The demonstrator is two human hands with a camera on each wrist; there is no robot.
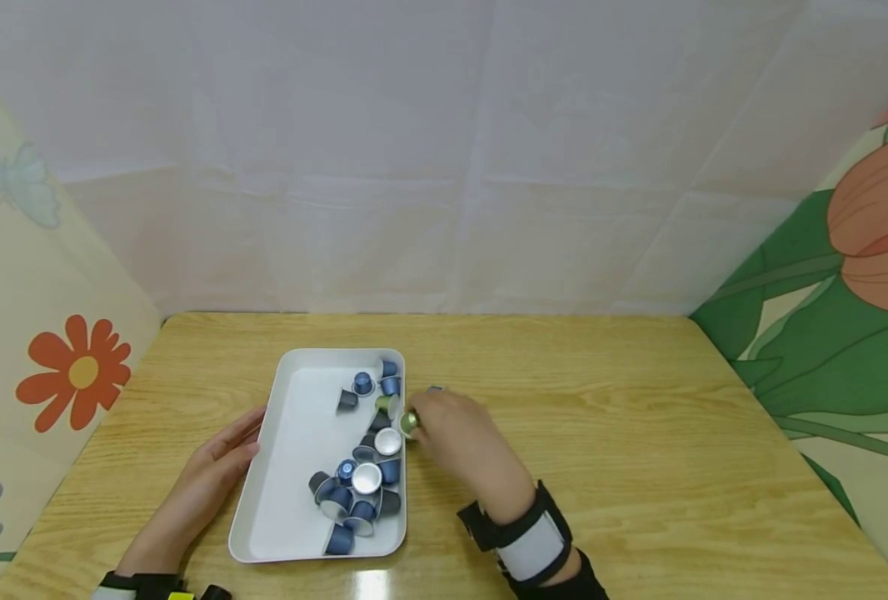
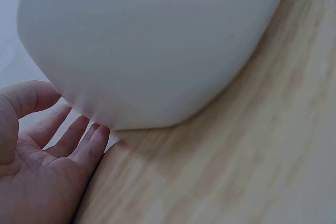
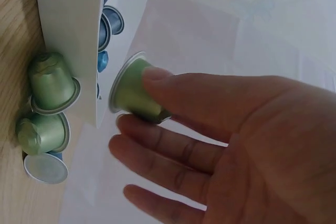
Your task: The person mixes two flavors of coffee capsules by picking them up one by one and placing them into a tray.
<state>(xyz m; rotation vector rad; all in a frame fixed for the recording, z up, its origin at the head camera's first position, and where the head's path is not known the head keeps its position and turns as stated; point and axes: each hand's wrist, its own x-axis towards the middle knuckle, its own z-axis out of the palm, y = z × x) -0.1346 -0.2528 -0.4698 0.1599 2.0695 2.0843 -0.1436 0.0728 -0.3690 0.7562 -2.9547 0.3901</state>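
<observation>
A white rectangular tray [image 1: 294, 450] holds several blue, dark grey and green coffee capsules, mostly along its right side. With fingers fairly straight, my left hand [image 1: 207, 475] touches the tray's left outer wall [image 2: 147, 51]. At the tray's right rim, my right hand [image 1: 462, 437] pinches a green coffee capsule [image 3: 134, 87] between thumb and fingers. The held capsule is tilted and close to the rim. Below it in the right wrist view, a green capsule [image 3: 51, 80] and a second green capsule [image 3: 42, 134] rest on the table beside the tray.
Another capsule's silver lid [image 3: 47, 168] shows next to the green ones on the wooden table [image 1: 639, 450]. A white sheet [image 1: 444, 167] hangs behind the table. Printed panels with a red flower [image 1: 77, 371] and a large tulip [image 1: 879, 225] flank the table.
</observation>
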